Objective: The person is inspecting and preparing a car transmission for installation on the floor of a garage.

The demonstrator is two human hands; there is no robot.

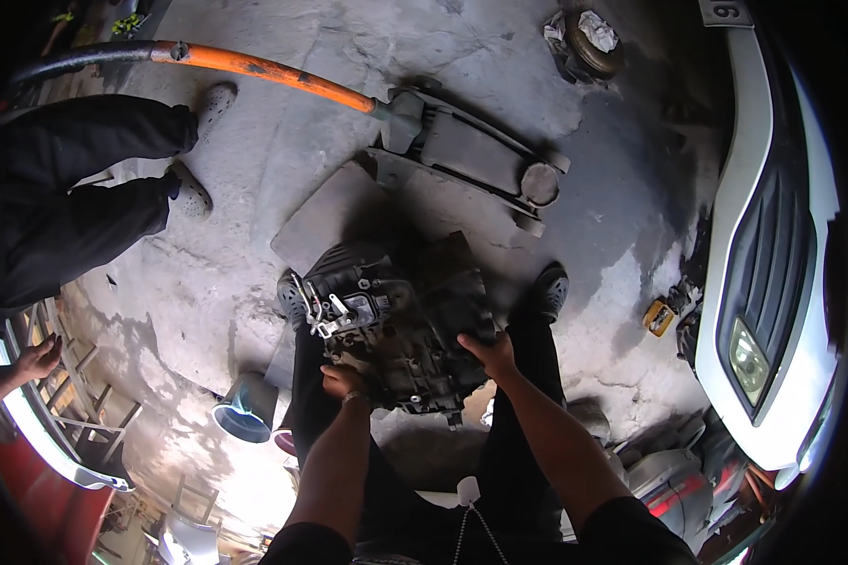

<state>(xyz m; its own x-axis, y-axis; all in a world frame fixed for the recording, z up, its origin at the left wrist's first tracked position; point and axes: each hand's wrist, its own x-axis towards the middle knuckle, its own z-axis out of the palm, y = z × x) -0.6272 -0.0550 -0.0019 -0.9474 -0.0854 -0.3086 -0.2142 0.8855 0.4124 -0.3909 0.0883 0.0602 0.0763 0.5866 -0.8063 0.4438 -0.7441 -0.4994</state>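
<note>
A dark, greasy vehicle gearbox [415, 339] is between my legs, above the concrete floor. Bright metal linkage brackets [330, 311] stick up at its left side. My left hand [344, 379] grips its near left edge, fingers curled against the casing. On the right side, my right hand [490, 355] holds the casing's edge with the thumb on top; its other fingers are mostly hidden beneath. Whether the gearbox rests on anything underneath cannot be made out.
Beyond the gearbox lies a trolley jack [471, 155] with an orange handle [264, 71]. A flat board [325, 212] lies beside it. Another person [85, 188] stands at left. A blue bucket [245, 410] is near my left leg. A white car bumper [773, 235] borders the right.
</note>
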